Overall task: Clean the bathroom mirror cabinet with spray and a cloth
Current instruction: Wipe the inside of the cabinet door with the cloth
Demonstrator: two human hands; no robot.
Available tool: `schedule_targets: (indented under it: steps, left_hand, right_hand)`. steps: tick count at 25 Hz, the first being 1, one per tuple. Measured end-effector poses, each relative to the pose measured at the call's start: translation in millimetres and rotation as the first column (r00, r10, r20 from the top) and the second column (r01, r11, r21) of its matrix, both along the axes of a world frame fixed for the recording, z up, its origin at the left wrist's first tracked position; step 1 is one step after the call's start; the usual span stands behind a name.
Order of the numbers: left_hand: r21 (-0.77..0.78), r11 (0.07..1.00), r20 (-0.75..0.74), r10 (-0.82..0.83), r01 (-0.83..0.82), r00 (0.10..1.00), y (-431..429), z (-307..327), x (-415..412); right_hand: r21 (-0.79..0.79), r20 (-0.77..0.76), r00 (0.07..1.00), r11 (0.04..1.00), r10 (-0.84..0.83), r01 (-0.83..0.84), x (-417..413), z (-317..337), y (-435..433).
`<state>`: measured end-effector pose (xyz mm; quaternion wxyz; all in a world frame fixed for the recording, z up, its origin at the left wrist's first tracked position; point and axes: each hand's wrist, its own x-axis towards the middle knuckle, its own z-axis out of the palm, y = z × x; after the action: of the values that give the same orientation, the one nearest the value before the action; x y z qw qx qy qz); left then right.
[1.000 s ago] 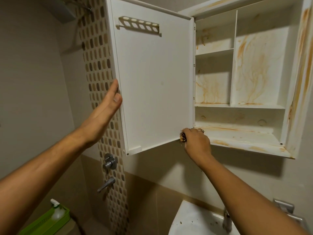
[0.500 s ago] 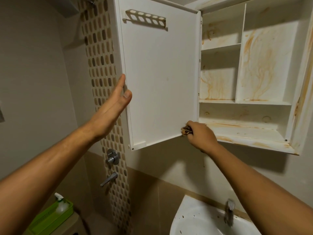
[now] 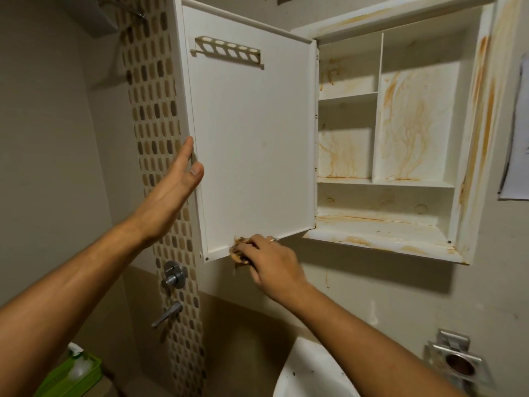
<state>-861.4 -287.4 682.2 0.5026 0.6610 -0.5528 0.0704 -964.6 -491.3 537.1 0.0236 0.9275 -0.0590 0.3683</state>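
Nearest, low down, is the smooth white sink (image 3: 309, 373). The right hand (image 3: 269, 259) is clenched round a brown-stained cloth (image 3: 239, 252), pressing it on the bottom edge of the cabinet door (image 3: 252, 144), probably to scrub that lip. The left hand (image 3: 174, 190), fingers straight, braces the door's free edge against swinging. Beyond, the matte white cabinet (image 3: 418, 124) shows orange, rust-like streaks.

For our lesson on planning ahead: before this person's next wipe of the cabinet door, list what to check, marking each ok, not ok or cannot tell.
1. Steadying: left hand braces the door at its outer edge: ok.
2. Grip: right hand holds the cloth at the door's bottom edge: ok.
3. Cleanliness of cloth: brown-stained: not ok.
4. Interior: shelves streaked orange: not ok.
5. Dampness of cloth: cannot tell.
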Motion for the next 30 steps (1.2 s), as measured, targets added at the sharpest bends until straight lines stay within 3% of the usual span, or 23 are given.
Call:
schedule_targets:
  steps: [3, 7, 10, 13, 16, 17, 20, 22, 27, 30]
  left_hand:
    - [0.007, 1.000, 0.005, 0.001, -0.001, 1.000, 1.9, 0.7, -0.5]
    - [0.021, 1.000, 0.015, -0.007, 0.007, 1.000, 4.6, 4.0, -1.8]
    - [0.021, 1.000, 0.013, -0.006, 0.005, 1.000, 5.1, 4.3, -2.5]
    - [0.028, 1.000, 0.003, 0.005, -0.005, 1.000, 5.5, 5.1, -3.9]
    - [0.038, 0.999, 0.010, 0.005, -0.006, 1.000, 5.7, 5.1, -6.5]
    - [0.037, 0.999, 0.015, 0.007, -0.008, 1.000, 6.5, 4.2, -6.4]
    - [0.026, 1.000, 0.012, 0.013, -0.013, 1.000, 4.3, 3.1, -4.0]
    - [0.022, 1.000, 0.009, 0.018, -0.018, 1.000, 3.8, 3.0, -1.3]
    - [0.032, 0.999, 0.013, 0.021, -0.021, 1.000, 2.9, 2.6, -2.1]
    - [0.005, 1.000, 0.022, 0.026, -0.026, 0.999, -2.1, -1.0, -1.4]
  right_hand:
    - [0.019, 0.009, 0.981, 0.981, -0.192, 0.192, -9.0, 6.6, -54.6]
    - [0.241, 0.001, 0.932, 0.904, -0.363, 0.352, -16.9, 16.0, -89.4]
    - [0.307, 0.061, 0.967, 0.927, -0.245, 0.216, 2.4, 23.4, -35.7]
    - [0.272, 0.051, 0.999, 0.962, -0.016, 0.001, 14.3, 22.9, 16.0]
    - [0.488, 0.178, 0.984, 0.867, 0.021, -0.107, 17.1, 32.8, 21.4]
    - [0.472, 0.217, 0.975, 0.870, 0.043, -0.144, 18.9, 35.1, 30.3]
    - [0.029, 0.166, 0.978, 0.990, 0.129, -0.136, 29.0, 22.3, 60.3]
    - [-0.096, 0.131, 0.983, 0.988, 0.130, -0.118, 31.3, 11.2, 39.0]
    - [0.248, 0.330, 0.932, 0.966, -0.150, 0.068, 19.9, -15.2, -23.8]
    - [0.134, 0.310, 0.950, 0.991, -0.022, -0.021, 28.2, -18.1, 7.7]
